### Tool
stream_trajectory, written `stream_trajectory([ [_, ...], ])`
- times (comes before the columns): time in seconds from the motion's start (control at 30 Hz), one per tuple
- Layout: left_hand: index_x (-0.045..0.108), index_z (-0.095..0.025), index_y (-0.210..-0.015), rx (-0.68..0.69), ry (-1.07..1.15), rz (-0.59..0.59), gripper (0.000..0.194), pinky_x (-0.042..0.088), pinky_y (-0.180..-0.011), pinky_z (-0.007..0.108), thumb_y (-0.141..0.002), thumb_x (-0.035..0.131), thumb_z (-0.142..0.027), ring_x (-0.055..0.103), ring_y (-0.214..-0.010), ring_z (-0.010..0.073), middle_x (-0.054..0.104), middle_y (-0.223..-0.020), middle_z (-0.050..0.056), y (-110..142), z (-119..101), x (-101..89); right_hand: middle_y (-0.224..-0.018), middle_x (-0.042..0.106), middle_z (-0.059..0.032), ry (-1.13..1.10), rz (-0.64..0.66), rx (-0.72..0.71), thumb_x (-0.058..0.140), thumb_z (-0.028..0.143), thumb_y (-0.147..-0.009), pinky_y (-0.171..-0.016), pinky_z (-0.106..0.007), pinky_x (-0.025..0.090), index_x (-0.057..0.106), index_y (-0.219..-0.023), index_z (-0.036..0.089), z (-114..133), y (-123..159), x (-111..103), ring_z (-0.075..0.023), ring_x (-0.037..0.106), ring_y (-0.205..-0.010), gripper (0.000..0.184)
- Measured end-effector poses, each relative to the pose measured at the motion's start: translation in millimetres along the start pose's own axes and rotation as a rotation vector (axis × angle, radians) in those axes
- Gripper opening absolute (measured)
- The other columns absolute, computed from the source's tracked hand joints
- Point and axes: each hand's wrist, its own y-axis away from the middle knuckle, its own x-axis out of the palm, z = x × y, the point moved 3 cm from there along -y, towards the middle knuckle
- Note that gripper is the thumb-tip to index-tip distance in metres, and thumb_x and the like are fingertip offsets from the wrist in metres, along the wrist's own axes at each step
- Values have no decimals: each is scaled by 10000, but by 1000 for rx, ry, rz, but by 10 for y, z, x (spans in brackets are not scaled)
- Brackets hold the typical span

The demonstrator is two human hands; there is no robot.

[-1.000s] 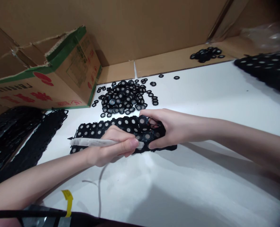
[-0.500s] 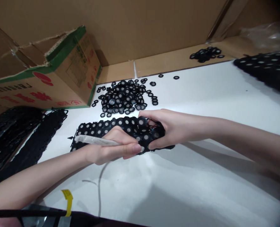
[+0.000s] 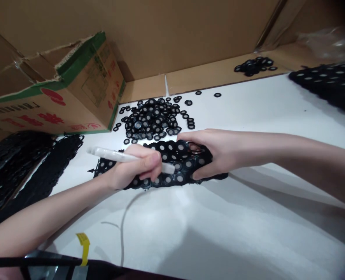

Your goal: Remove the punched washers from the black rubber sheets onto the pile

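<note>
A white pen-shaped tool (image 3: pixel 111 154) is gripped in my left hand (image 3: pixel 137 166). Its pale flat tip rests at or just over a black strip (image 3: pixel 186 171) dotted with rows of round grey-centred discs. Curled round the strip's right end is my right hand (image 3: pixel 219 153), its thumb on the near edge and the fingers at the far side, partly hidden. Part of the strip's left half lies beneath my left hand and wrist. Just beyond the strip is a heap of loose black rings with grey centres (image 3: pixel 151 118).
An open cardboard box (image 3: pixel 84 93) with green edging stands at the back left, beside black netted sheets (image 3: pixel 44 175). A smaller ring pile (image 3: pixel 254 67) and another dotted black sheet (image 3: pixel 332 85) lie to the right. A thin grey cord (image 3: pixel 122 229) runs across the white tabletop (image 3: pixel 233 225).
My left hand and the tool have moved up and slightly left, the tip coming off the near edge. My right hand and the strip have shifted a little right.
</note>
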Motion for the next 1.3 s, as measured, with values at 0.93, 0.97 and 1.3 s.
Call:
stream_trajectory([
  [0.93, 530, -141, -596, 22, -379, -105, 494, 326, -538, 240, -987, 388, -408, 384, -494, 94, 421, -483, -28, -134, 60, -160, -768, 599, -32, -22, -418, 16, 531, 186, -809, -781, -356, 355, 523, -750, 205, -26, -237, 176, -216, 523, -821, 63],
  [0.97, 524, -142, -589, 22, -388, -101, 500, 326, -536, 240, -987, 386, -411, 382, -487, 93, 416, -478, -30, -136, 58, -159, -765, 599, -31, -23, -421, 15, 534, 185, -808, -779, -354, 355, 526, -750, 204, -29, -239, 177, -215, 524, -820, 61],
  [1.3, 501, -145, -568, -17, -504, -2, 474, 314, -544, 253, -975, 370, -349, 387, -493, 99, 412, -503, -26, -157, 39, -122, -771, 624, -43, -6, -460, -4, 535, 208, -807, -774, -362, 380, 556, -764, 201, -69, -255, 198, -223, 533, -830, 48],
])
